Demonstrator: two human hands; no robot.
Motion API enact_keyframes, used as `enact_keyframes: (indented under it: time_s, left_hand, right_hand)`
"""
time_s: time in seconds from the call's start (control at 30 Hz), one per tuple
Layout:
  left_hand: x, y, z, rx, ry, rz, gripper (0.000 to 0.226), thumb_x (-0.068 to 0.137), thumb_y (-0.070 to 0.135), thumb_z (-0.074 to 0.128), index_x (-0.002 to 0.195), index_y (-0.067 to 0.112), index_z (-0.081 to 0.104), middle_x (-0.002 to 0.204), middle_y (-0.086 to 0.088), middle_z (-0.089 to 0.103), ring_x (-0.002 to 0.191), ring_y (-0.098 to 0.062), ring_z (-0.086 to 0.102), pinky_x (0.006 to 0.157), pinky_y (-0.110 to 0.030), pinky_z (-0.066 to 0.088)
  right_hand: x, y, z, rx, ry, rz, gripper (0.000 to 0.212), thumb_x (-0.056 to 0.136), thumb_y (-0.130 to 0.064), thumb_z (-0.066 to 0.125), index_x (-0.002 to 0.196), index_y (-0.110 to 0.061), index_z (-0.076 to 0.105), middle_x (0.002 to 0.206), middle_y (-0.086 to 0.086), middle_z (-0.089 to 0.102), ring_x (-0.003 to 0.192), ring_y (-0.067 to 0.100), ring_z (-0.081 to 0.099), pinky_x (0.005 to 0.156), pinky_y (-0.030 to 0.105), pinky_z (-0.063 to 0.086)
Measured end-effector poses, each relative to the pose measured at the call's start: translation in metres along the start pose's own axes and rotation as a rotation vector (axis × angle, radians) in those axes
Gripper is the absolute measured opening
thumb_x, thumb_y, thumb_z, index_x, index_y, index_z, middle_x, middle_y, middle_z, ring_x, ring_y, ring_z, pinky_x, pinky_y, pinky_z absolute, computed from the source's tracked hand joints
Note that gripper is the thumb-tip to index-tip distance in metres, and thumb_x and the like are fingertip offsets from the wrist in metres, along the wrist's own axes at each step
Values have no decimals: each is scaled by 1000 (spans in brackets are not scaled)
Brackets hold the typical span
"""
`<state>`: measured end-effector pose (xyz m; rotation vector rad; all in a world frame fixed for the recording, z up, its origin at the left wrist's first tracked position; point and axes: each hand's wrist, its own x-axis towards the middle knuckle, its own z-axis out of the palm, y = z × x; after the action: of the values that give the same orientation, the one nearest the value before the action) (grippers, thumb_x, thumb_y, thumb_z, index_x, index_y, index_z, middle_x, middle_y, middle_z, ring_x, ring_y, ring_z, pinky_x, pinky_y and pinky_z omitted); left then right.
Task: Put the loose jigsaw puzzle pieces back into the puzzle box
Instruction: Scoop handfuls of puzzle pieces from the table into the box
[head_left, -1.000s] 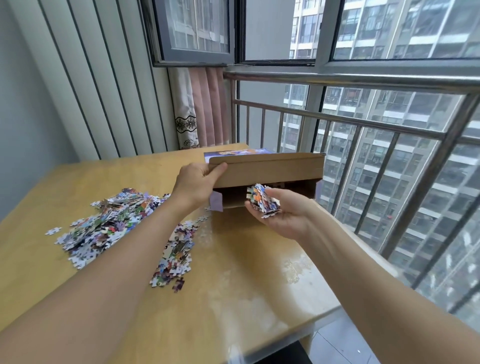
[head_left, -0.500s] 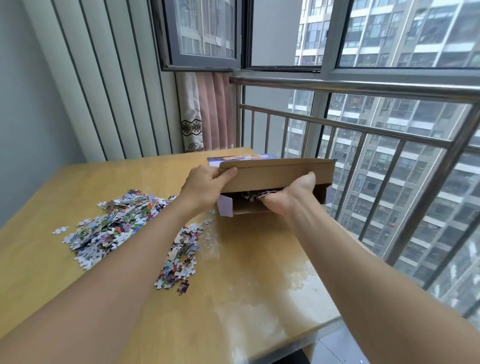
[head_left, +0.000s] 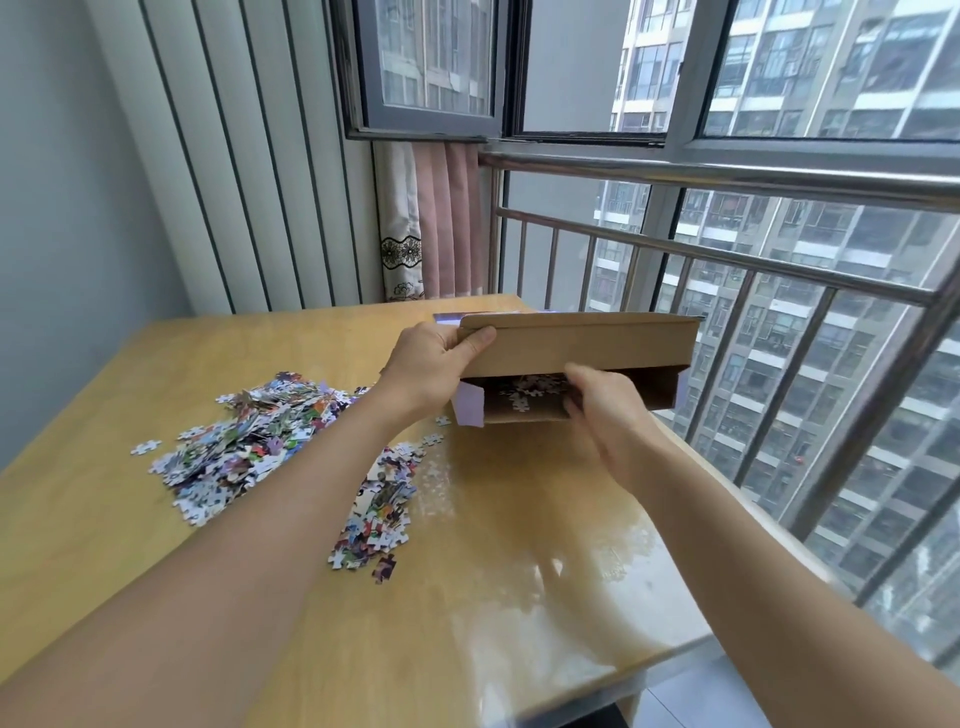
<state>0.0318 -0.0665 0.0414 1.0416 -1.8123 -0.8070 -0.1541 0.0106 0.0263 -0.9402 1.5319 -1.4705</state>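
Setting: a balcony-like corner with a yellow wooden counter (head_left: 519, 545), a ribbed white wall, a pink curtain (head_left: 441, 218) and a metal railing (head_left: 727, 249) before tall apartment blocks.
Puzzle box (head_left: 576, 345): brown cardboard with a pale purple side tab, lying at the far right of the counter by the railing.
Box orientation: long axis runs left to right; its open side faces the person, the flap lifted above the opening.
Loose puzzle pieces (head_left: 249, 441): a multicoloured heap on the counter left of the box, a smaller cluster nearer the left forearm, and a few pale pieces inside the opening.
Left hand (head_left: 431, 364): grip clamped on the flap's left end, thumb on top.
Right hand (head_left: 608, 410): at the box mouth, motion-blurred; whether its grip is apart or together cannot be told.
Hidden: the box's interior depth and its printed top, only a thin purple edge showing.
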Motion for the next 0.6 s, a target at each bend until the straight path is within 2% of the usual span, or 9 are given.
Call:
enact_keyframes:
  time_s: [0.03,0.07,0.1,0.13,0.2,0.27,0.37,0.5,0.6]
  left_hand:
    - [0,1,0,11,5,3,43,96,43,62,60,20,68,51,16,54,62,-16,48,64,-32,42]
    - [1,1,1,18,8,9,45,96,42,62,56,22,65,47,18,52,60,-14,47,62,-31,40]
    - [1,0,3,26,9,16,47,97,40,62,52,24,62,44,19,51,56,-11,46,59,-28,38]
    - [2,2,5,35,12,30,48,97,39,62,50,26,60,43,21,51,54,-7,45,58,-26,38]
    - [2,1,7,39,8,35,44,97,40,62,55,28,64,47,21,55,54,-1,48,57,-21,38]
    - [2,0,7,37,-10,41,34,96,43,62,68,26,72,62,17,63,64,-7,55,61,-22,41]
    - [0,1,7,24,-26,33,33,96,44,61,84,18,78,74,7,68,73,-15,58,65,-27,46]
    - [-3,-2,7,23,-38,11,29,95,43,63,80,22,77,70,11,69,72,-17,61,68,-30,51]
    - [-5,-8,8,19,-45,9,38,94,46,63,88,11,79,79,-6,74,69,-18,60,69,-32,50]
  right_hand:
    - [-7,3,-5,-277,-27,-178,18,101,-27,55,91,-20,68,85,-6,66,81,14,61,77,29,51]
    - [-12,7,-9,-516,-81,-366,21,102,-27,54,96,-21,72,89,-8,71,82,14,65,74,30,53]
    - [-14,12,-11,-695,-166,-513,25,102,-32,52,112,-22,73,102,-9,74,91,11,67,78,30,55]
    - [-13,15,-13,-840,-253,-614,35,103,-40,49,126,-22,68,116,-9,72,102,10,67,86,30,56]
    - [-7,20,-10,-1078,-396,-704,55,100,-61,34,133,-26,62,127,-9,67,110,12,63,92,37,54]
    - [2,20,-9,-1183,-439,-685,70,94,-75,20,128,-29,60,124,-7,67,107,15,62,89,40,52]
    - [20,18,-17,-1177,-440,-556,72,91,-80,18,134,-35,54,125,-5,65,103,15,58,88,34,49]
    - [33,19,-30,-1222,-409,-433,64,93,-78,24,130,-37,55,117,-3,66,98,16,57,86,33,48]
    - [30,21,-34,-1254,-375,-419,76,86,-84,20,130,-34,57,117,-2,66,101,18,59,93,37,50]
